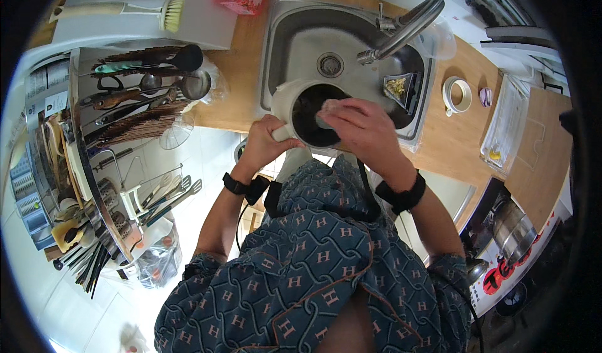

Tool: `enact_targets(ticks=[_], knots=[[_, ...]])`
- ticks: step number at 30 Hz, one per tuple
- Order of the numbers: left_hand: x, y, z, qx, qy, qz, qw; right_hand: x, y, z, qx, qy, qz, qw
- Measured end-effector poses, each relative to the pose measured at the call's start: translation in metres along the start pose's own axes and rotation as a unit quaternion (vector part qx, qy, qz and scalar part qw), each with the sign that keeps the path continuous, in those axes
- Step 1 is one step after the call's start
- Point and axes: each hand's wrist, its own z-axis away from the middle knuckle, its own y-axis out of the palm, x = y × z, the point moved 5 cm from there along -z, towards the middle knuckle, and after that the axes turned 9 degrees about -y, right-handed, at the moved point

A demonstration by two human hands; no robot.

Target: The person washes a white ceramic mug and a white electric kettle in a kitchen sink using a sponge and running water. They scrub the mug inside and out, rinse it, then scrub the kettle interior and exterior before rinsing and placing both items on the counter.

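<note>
My left hand grips the handle of a cream-coloured jug, fingers wrapped around it and thumb on top. The jug is tilted, its wide mouth and dark interior turned up towards me over the sink's front edge. My right hand is at the mouth, its fingertips pinching a small greyish scrubbing pad or cloth partly inside the opening. The fingers hide much of that piece, so its exact kind is unclear. Behind the jug lies the stainless steel sink with its round drain strainer.
A curved metal tap arches over the sink's right side. Food scraps sit in a triangular strainer in the basin's right corner. A cream ring stands on the wooden counter. At left, a rack holds ladles and other utensils.
</note>
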Motion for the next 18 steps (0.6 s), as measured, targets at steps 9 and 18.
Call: enact_targets(ticks=[9, 18], knots=[[0.011, -0.006, 0.008, -0.001, 0.015, 0.009, 1.0, -0.01, 0.111, -0.018, 0.28, 0.077, 0.086, 0.953], [0.005, 0.004, 0.019, 0.019, 0.075, -0.06, 0.995, -0.019, 0.159, 0.001, 0.355, 0.09, -0.295, 0.882]])
